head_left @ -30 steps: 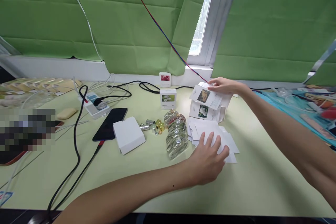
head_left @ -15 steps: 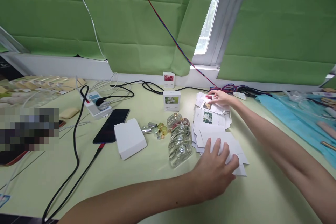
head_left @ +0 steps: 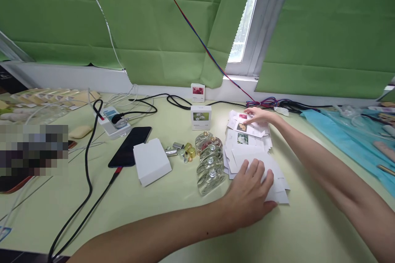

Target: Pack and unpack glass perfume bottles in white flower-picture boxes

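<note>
Flattened white cartons [head_left: 247, 152], several printed with small flower pictures, lie in an overlapping pile right of centre. My left hand [head_left: 251, 193] rests over the near end of the pile, fingers spread and slightly bent on the plain white card. At the far end, my right hand [head_left: 257, 116] touches the uppermost cartons; its thumb and fingers are apart around a red flower picture. Just left of the pile stands a row of clear glass bottles [head_left: 210, 166] with metal necks. Beside them lie loose silver and yellow caps [head_left: 182, 151].
A white-flower box [head_left: 201, 117] and a red-flower box [head_left: 198, 92] stand at the back. On the left are a blank white box [head_left: 152, 162], a phone [head_left: 131, 146], a power strip [head_left: 112, 123] and black cables [head_left: 89, 160]. Blue plastic sheeting [head_left: 342, 139] lies on the right.
The printed cartons at the far end have shifted slightly left and toward me, and the red picture shows more. My left hand's fingers have settled lower on the pile.
</note>
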Demonstrator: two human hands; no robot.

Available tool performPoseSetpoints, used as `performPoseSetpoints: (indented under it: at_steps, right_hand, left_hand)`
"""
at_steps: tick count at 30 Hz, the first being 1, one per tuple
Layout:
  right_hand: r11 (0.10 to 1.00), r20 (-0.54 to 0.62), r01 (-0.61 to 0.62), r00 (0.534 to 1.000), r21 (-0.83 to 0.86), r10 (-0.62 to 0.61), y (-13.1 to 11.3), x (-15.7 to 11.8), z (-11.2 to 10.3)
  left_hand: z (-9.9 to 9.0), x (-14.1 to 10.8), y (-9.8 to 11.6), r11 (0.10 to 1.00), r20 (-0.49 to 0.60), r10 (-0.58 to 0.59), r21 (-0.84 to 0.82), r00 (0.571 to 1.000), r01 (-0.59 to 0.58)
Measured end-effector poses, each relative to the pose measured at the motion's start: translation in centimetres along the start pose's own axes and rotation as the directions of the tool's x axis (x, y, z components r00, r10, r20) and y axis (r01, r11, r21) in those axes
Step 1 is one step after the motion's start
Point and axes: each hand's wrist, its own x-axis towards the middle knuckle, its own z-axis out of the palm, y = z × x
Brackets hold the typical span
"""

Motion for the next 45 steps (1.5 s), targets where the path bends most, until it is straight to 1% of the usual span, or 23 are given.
performPoseSetpoints:
  at_steps: [4,9,13,19,21,24,29,31,36,41,45]
  right_hand:
    - [0.999,0.052,0.042,0.998,0.032,-0.043,-1.2,-0.6,-0.1]
    - [0.994,0.119,0.102,0.987,0.034,-0.106,-3.1,-1.4,-0.6]
    - [0.993,0.138,0.119,0.984,-0.014,-0.116,-4.5,-2.1,-0.8]
    - [0.980,0.184,0.174,0.971,-0.100,-0.154,-6.0,-3.1,-0.4]
    - [0.981,0.181,0.161,0.974,-0.109,-0.139,-6.3,-3.3,-0.4]
    - [0.986,0.180,0.139,0.976,-0.089,-0.121,-6.5,-3.4,-0.4]
    - [0.992,0.174,0.117,0.979,-0.051,-0.107,-6.7,-3.4,-0.6]
    - [0.991,0.165,0.123,0.980,-0.043,-0.114,-6.7,-3.4,-0.5]
    - [0.988,0.143,0.150,0.978,0.040,-0.155,-6.8,-3.6,-0.6]
    - [0.976,0.097,0.208,0.972,0.065,-0.214,-7.7,-4.8,-2.2]
    - [0.967,0.042,0.247,0.968,0.059,-0.249,-8.9,-6.0,-3.9]
  left_hand:
    - [0.2,0.0,-0.1,1.000,0.004,0.011,-0.007,1.000,-0.011]
    - [0.1,0.0,-0.2,0.998,0.031,0.012,-0.068,0.999,-0.010]
    - [0.1,0.2,-0.1,0.995,0.057,-0.013,-0.101,0.998,0.019]
    - [0.6,0.2,-0.2,0.993,0.031,-0.052,-0.103,0.998,0.055]
    - [0.8,0.2,-0.1,0.994,0.020,-0.056,-0.090,0.998,0.057]
    - [1.0,0.1,0.3,0.998,-0.031,-0.063,-0.031,0.998,0.062]
    - [0.7,-0.1,1.0,0.992,-0.113,-0.004,0.129,0.994,0.018]
    - [0.5,-0.1,1.1,0.985,-0.126,0.011,0.170,0.992,0.010]
    - [-0.3,0.1,0.9,0.982,-0.131,0.009,0.188,0.991,0.016]
    - [-1.3,0.4,1.0,0.968,-0.164,-0.003,0.247,0.986,0.044]
    - [-2.1,0.5,1.2,0.963,-0.157,-0.011,0.265,0.988,0.053]
